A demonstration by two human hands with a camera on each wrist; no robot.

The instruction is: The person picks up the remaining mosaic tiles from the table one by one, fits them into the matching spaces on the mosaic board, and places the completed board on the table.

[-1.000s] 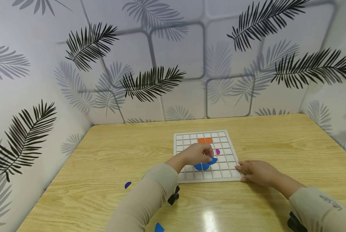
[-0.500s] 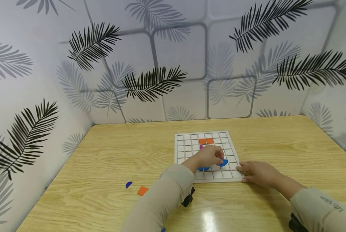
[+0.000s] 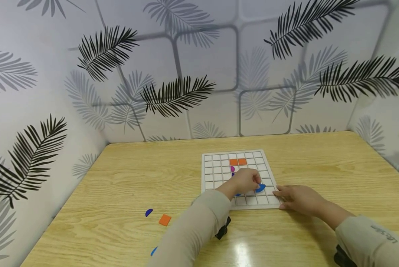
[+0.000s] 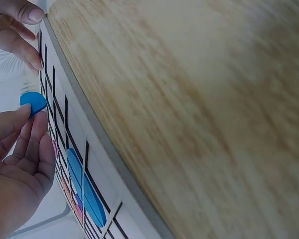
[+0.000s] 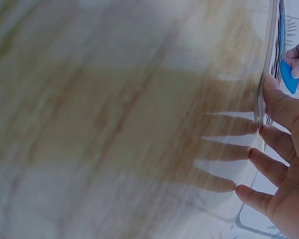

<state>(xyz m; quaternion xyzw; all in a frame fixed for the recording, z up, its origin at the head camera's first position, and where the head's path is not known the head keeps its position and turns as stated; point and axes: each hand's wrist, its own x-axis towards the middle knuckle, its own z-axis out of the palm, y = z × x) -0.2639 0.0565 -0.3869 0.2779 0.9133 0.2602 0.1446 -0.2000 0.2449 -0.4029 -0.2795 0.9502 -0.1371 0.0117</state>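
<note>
My left hand pinches a blue wedge-like piece between thumb and fingers, low over the right part of a white gridded board. In the left wrist view the piece's rounded side shows past the thumb. More blue pieces lie side by side on the board, mostly behind the left hand in the head view. Farther back on it are two orange squares and a magenta rounded piece, with a dark blue bit just below. My right hand rests at the board's right edge, its fingers extended.
Left of the board, on the wooden table, lie a dark blue half-round piece, an orange square and a blue piece partly covered by the left sleeve. A leaf-patterned wall rises behind the table.
My left hand has moved rightward over the board with the blue piece, and its sleeve has uncovered the orange square on the table. The right hand has stayed at the board's edge.
</note>
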